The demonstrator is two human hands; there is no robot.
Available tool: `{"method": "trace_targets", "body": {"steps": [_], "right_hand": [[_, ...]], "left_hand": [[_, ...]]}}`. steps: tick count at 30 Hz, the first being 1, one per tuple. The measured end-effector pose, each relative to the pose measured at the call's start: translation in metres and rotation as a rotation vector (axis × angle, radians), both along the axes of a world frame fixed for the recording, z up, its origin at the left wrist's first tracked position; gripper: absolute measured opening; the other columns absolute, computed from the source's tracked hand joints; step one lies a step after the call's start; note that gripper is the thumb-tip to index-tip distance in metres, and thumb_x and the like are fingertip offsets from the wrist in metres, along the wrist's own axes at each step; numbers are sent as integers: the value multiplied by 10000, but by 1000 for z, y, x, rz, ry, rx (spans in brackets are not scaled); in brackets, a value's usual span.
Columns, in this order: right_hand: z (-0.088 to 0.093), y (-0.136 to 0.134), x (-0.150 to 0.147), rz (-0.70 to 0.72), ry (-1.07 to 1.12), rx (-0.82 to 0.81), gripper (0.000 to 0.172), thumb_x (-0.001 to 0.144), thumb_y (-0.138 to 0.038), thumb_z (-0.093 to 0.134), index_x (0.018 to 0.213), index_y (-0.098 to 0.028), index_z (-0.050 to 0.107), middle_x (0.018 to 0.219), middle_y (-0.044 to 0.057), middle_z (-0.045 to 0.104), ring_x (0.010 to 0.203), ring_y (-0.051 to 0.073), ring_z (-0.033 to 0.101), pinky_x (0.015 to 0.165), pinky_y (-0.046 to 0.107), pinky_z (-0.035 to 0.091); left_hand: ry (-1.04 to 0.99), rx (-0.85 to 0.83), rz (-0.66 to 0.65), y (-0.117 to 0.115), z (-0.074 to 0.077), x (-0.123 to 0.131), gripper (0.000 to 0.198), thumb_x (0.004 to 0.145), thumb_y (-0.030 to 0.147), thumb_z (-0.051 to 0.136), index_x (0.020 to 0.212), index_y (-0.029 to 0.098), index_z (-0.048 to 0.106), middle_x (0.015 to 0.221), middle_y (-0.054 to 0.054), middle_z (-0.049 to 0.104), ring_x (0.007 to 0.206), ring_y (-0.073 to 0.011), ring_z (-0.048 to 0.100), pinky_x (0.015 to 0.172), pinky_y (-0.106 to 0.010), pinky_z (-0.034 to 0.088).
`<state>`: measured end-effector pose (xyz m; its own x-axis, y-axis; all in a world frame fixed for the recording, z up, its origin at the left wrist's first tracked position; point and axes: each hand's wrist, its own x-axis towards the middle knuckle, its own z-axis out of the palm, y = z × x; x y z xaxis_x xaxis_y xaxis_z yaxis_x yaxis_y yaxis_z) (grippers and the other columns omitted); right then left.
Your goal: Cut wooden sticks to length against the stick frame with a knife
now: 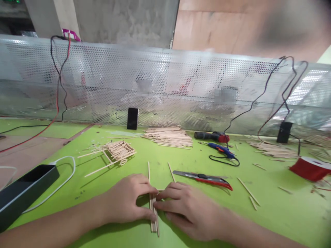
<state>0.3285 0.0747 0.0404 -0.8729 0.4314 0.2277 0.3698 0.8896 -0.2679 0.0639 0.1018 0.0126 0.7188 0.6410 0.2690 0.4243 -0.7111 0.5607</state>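
Observation:
A narrow bundle of thin wooden sticks (153, 224) lies on the green tabletop between my hands. My left hand (126, 198) holds it from the left, thumb near the lower part and fingers higher up. From the right, the fingertips of my right hand (190, 210) press against the same sticks. One longer stick (148, 172) reaches forward past my left fingers, and another slanted stick (171, 171) runs out from under my right hand. A short crosspiece shows partly between the hands. Just beyond my right hand lies a utility knife (204, 177) with its blade out.
A small stick frame (120, 151) sits front left, a stick pile (169, 136) behind. Right of these are a blue glue gun (221, 150), a black-and-red tool (210, 135) and a red ribbon spool (307, 169). A phone (132, 119) leans on the perforated panel (103, 86); a dark cabled device (28, 193) is left.

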Motion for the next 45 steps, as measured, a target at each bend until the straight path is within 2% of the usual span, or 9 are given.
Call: {"method": "trace_targets", "body": {"steps": [4,9,12,20,25,31,34,38,45], "right_hand": [[0,0,-1,-5,-1,-1,346,1065,-205,528,1359,-222,710,1193,82,777,1039,225,684,879,377,509],[1,0,-1,-4,-5,-6,336,1073,-215,532,1357,-210,713,1192,89,777,1054,240,688,901,388,509],[2,-1,-1,-14,-27,-7,333,1082,-227,524,1358,-213,711,1179,82,775,1050,238,685,905,389,501],[0,-1,-1,-11,-29,-6,344,1096,-241,500,1383,-221,689,1194,72,762,1067,235,668,925,394,489],[2,-1,-1,-11,-33,-25,332,1105,-236,489,1369,-211,688,1196,78,758,1072,226,662,914,379,490],[2,-2,-1,-28,-52,-35,331,1096,-223,487,1363,-225,683,1187,76,744,1064,223,657,909,364,486],[1,-3,-2,-34,-52,-21,323,1096,-235,493,1357,-228,682,1195,75,740,1055,222,656,894,364,484],[0,-3,-2,-33,-64,26,327,1100,-249,485,1369,-225,671,1237,71,747,1026,230,658,877,388,480],[1,-4,-2,-40,-46,6,339,1091,-220,506,1390,-243,664,1366,41,726,1104,215,673,922,375,494]], "left_hand": [[17,-97,90,-3,2,4,752,701,750,894,1243,240,789,1057,-77,767,992,-288,709,874,-379,553],[4,-267,177,-8,10,5,919,633,670,970,1407,252,703,1401,-102,674,1257,-348,674,1109,-475,540],[15,-309,216,-9,13,5,974,621,670,973,1449,254,670,1473,-118,635,1328,-380,640,1149,-513,521],[11,-322,277,-10,10,8,946,547,565,1030,1391,276,716,1367,-106,712,1252,-397,678,1079,-504,559],[-6,-339,292,-11,5,12,923,525,596,1031,1340,271,743,1293,-91,713,1182,-375,673,1026,-478,551],[10,-392,311,-16,13,16,880,559,662,998,1309,265,762,1256,-73,703,1148,-342,651,980,-431,516],[8,-401,301,-17,14,16,778,592,672,980,1237,277,799,1194,-52,702,1080,-311,656,917,-394,506],[-38,-397,290,-16,12,17,537,586,544,1021,1030,291,855,1153,-21,699,1043,-275,661,901,-353,489],[-50,-444,316,-16,12,17,538,534,529,1041,984,291,867,1149,-19,688,1056,-275,651,919,-345,484]]}}
